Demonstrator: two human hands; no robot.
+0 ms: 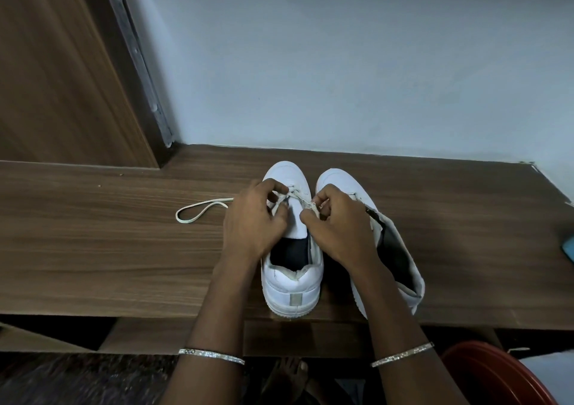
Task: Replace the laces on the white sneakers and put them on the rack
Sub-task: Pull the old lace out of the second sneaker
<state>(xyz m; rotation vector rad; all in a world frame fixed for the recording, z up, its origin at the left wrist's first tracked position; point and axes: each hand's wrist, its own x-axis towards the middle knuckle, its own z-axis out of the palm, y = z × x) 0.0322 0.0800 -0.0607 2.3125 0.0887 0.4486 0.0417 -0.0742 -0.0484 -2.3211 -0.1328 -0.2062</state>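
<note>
Two white sneakers stand side by side on the wooden rack top, toes toward the wall. Over the left sneaker, both hands work at the eyelets near its toe. My left hand pinches the white lace at the left eyelet row; the lace's free end loops out to the left on the wood. My right hand pinches the other end of the lace at the right eyelet row. The right sneaker leans open to the right, partly hidden by my right forearm.
A pale wall runs behind the rack and a wooden door stands at the back left. A red round tub sits at the lower right and a blue object pokes in at the right edge. My bare foot shows below the rack's front edge.
</note>
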